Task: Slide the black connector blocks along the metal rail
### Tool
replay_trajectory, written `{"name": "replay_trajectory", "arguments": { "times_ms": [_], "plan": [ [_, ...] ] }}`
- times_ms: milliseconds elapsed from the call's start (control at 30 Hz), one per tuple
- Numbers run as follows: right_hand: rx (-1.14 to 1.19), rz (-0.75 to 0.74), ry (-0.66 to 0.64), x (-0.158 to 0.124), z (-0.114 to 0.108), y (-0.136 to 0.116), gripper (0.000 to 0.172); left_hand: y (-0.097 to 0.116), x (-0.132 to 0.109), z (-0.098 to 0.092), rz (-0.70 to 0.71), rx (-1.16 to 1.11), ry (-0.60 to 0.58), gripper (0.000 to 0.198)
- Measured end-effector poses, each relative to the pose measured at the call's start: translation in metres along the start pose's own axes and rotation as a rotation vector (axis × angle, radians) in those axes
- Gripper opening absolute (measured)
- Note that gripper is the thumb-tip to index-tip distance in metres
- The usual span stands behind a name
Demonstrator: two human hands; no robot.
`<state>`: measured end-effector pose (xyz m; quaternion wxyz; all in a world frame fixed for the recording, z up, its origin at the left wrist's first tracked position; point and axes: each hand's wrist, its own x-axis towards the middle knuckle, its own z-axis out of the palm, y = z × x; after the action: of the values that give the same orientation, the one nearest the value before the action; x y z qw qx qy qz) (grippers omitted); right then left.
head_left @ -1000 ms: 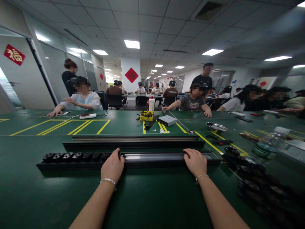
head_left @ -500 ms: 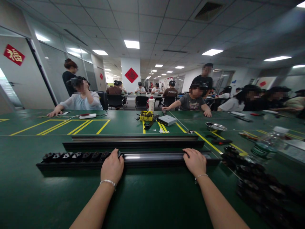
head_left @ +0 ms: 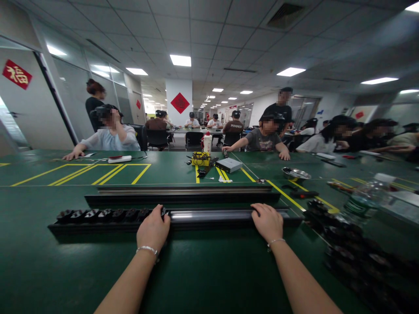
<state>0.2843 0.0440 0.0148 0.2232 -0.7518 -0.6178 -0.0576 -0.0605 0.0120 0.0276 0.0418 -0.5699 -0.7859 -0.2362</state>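
The long black rail [head_left: 209, 216] lies crosswise on the tabletop [head_left: 209, 270], under the left hand [head_left: 153, 231], by a row of black parts [head_left: 104, 213], and the right hand [head_left: 268, 221]. Both curl loosely; I can't tell whether they grip. Forearms slant inward.

1. Grey tiled ceiling [head_left: 209, 26] with bright rectangular light panels [head_left: 180, 60] and a dark vent [head_left: 286, 15]
2. White pillar [head_left: 170, 89] farther back, bearing a red diamond-shaped sign [head_left: 180, 103]
3. Pale door [head_left: 31, 113] at far left with a similar red sign [head_left: 17, 74], glass partition panels [head_left: 67, 83] just beside it
4. Black chairs [head_left: 194, 140] standing before a pale table [head_left: 179, 133] in the background
5. Green tabletop [head_left: 212, 279] in the foreground, marked with yellow lines [head_left: 141, 173]
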Motion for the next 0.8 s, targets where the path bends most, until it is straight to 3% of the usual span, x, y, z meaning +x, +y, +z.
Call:
{"name": "replay_trajectory", "arguments": {
  "times_ms": [800],
  "plan": [
    [0.002,-0.009,-0.011,0.0008,0.0001,0.0011,0.039,-0.0046,0.0038,0.0031,-0.065,-0.060,-0.067,0.045]
  ]
}}
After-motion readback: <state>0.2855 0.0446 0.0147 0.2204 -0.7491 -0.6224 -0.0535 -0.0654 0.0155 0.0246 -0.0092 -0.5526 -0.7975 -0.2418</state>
